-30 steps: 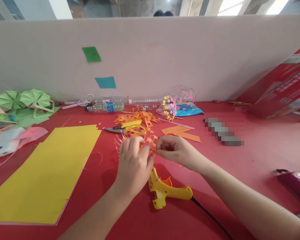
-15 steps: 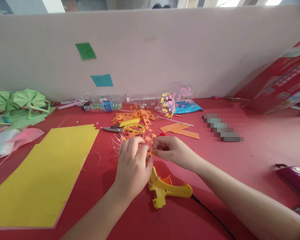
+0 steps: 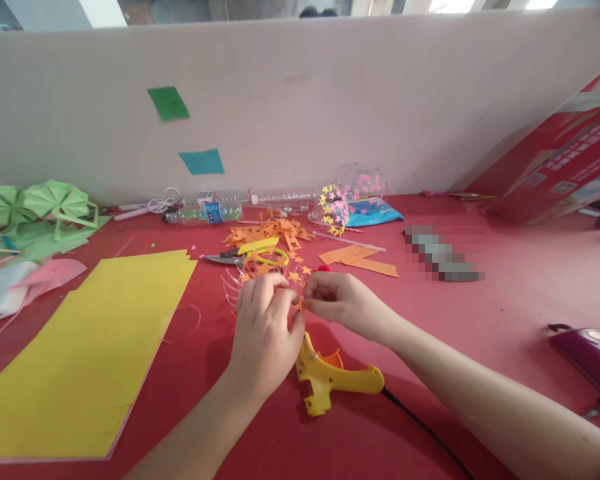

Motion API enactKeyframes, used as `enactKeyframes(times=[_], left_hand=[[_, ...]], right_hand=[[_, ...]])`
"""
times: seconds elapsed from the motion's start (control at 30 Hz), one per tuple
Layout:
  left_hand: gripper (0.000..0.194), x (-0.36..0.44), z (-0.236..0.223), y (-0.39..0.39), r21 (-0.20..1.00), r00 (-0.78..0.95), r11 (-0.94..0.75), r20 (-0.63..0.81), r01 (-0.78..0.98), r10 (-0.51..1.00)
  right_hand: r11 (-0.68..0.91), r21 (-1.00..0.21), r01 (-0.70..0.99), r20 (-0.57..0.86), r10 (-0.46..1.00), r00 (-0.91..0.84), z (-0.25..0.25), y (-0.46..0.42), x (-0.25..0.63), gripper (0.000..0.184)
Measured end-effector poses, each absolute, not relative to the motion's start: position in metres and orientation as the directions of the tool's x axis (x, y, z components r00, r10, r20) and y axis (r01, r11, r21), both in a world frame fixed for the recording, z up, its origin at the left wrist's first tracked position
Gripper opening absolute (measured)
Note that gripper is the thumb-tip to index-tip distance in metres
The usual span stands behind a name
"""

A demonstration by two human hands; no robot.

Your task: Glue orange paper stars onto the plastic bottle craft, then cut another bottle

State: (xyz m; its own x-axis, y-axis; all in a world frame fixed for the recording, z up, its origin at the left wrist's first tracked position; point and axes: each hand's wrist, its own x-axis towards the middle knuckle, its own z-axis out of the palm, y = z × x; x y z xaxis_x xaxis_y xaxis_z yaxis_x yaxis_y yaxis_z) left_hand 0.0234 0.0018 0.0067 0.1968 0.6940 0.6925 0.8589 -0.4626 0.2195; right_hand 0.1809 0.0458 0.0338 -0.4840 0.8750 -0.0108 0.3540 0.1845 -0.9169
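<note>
My left hand (image 3: 267, 320) is curled over a clear plastic bottle piece cut into strips (image 3: 230, 287), with orange paper stars (image 3: 295, 275) on it. Most of that piece is hidden by the hand. My right hand (image 3: 337, 300) is in a pinch close beside it, its fingertips on a small orange star (image 3: 301, 305) at the plastic's edge. Just below both hands lies a yellow glue gun (image 3: 340, 380) with an orange trigger, its nozzle end partly covered by my left hand. Scissors with yellow handles (image 3: 280, 255) and a yellow cutter (image 3: 257, 245) lie beyond the hands.
Yellow paper sheets (image 3: 85, 353) lie left. Farther back are orange scraps (image 3: 265, 233), a plastic bottle (image 3: 213, 210), and a star-covered clear plastic piece (image 3: 333, 210). Orange strips (image 3: 360, 260) lie right of centre. The glue gun's black cord (image 3: 425, 430) runs toward the front edge.
Both hands keep nearly the same pose at the star and the plastic piece. The whole view has shifted very slightly.
</note>
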Motion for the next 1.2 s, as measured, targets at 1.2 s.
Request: enactKeyframes(times=[1.2], left_hand=[[0.009, 0.0199, 0.0101, -0.0006, 0.103, 0.257, -0.463, 0.717, 0.88, 0.648]], right_hand=[[0.028, -0.958, 0.286, -0.12, 0.866, -0.486, 0.0366, 0.0438, 0.1776, 0.006]])
